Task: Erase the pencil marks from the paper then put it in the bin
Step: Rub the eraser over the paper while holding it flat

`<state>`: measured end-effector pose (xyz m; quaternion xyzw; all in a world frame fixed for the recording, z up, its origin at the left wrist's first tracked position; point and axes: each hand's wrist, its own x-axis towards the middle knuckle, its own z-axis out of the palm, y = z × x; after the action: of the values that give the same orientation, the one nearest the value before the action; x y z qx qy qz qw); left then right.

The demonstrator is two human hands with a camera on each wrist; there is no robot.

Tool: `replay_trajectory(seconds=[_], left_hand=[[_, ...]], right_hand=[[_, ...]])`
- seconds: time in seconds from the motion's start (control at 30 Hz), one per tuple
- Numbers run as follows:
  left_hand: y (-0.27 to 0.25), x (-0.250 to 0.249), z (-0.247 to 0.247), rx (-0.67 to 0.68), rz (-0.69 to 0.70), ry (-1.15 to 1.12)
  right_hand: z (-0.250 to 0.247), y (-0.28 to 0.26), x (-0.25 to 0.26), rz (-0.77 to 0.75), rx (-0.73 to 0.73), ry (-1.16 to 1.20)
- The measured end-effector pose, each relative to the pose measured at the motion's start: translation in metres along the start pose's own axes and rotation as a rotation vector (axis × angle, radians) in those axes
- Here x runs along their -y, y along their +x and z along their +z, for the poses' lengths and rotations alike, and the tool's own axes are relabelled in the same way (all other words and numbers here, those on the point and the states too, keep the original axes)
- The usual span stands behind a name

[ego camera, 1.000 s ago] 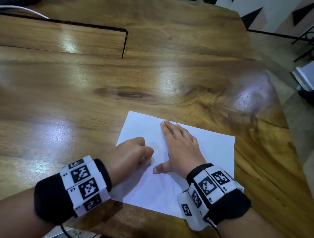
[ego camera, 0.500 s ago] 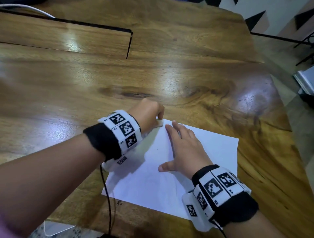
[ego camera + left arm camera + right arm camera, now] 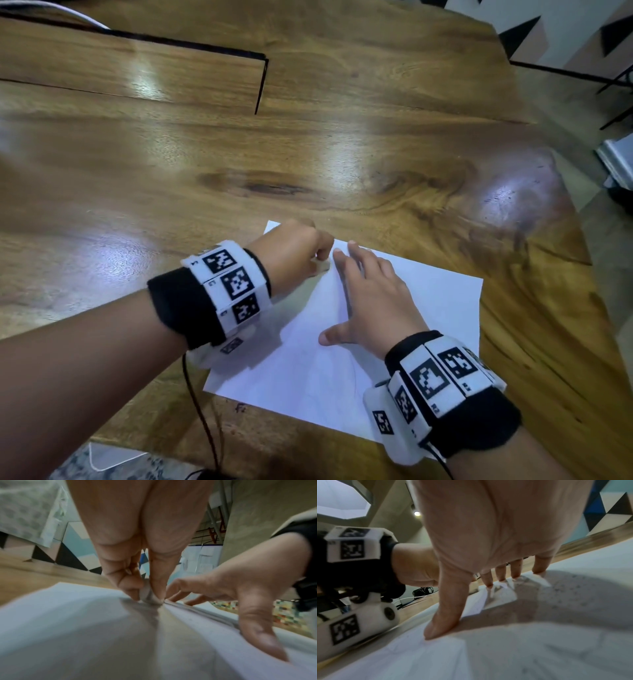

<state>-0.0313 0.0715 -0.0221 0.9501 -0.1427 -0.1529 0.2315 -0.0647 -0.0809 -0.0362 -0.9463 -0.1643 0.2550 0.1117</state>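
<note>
Having slid from the near side to the far edge of the paper, the left hand pinches the eraser there while the right hand lies flat, fingers spread, pinning the sheet, so erasing seems ongoing.

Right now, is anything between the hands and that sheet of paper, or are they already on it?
Nothing visible lies between. The right hand presses flat on the paper. The left hand pinches a small eraser whose tip touches the sheet near its far edge. No bin shows in any view, so that path cannot be judged.
</note>
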Motion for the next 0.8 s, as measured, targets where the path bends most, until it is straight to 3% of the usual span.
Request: replay_trajectory(seconds=[0.1, 0.2, 0.27, 0.43, 0.5, 0.6, 0.67, 0.73, 0.8], left_hand=[[-0.019, 0.004, 0.003, 0.179, 0.093, 0.069], [-0.026, 0.006, 0.0, 0.347, 0.091, 0.059], [-0.015, 0.004, -0.003, 0.301, 0.057, 0.035], [0.011, -0.003, -0.005, -0.048, -0.043, -0.003], [0.0, -0.003, 0.0, -0.016, -0.006, -0.004], [-0.025, -0.002, 0.008, 0.228, 0.099, 0.026], [-0.028, 0.0, 0.008, 0.319, 0.104, 0.026], [-0.018, 0.0, 0.005, 0.258, 0.071, 0.03], [-0.003, 0.0, 0.002, 0.095, -0.008, 0.008]], right_hand=[[0.0, 0.0, -0.001, 0.0, -0.004, 0.006], [0.0, -0.001, -0.001, -0.002, -0.006, 0.006], [0.0, -0.001, -0.001, -0.001, -0.002, 0.009], [0.0, -0.001, 0.0, 0.008, 0.001, 0.003], [0.0, -0.001, 0.0, 0.01, -0.004, 0.013], [0.001, -0.001, 0.0, 0.008, -0.007, 0.011], [0.001, -0.001, 0.0, 0.01, -0.008, 0.009], [0.001, 0.0, 0.0, 0.016, -0.006, 0.018], [0.0, 0.0, 0.001, 0.02, 0.001, 0.021]])
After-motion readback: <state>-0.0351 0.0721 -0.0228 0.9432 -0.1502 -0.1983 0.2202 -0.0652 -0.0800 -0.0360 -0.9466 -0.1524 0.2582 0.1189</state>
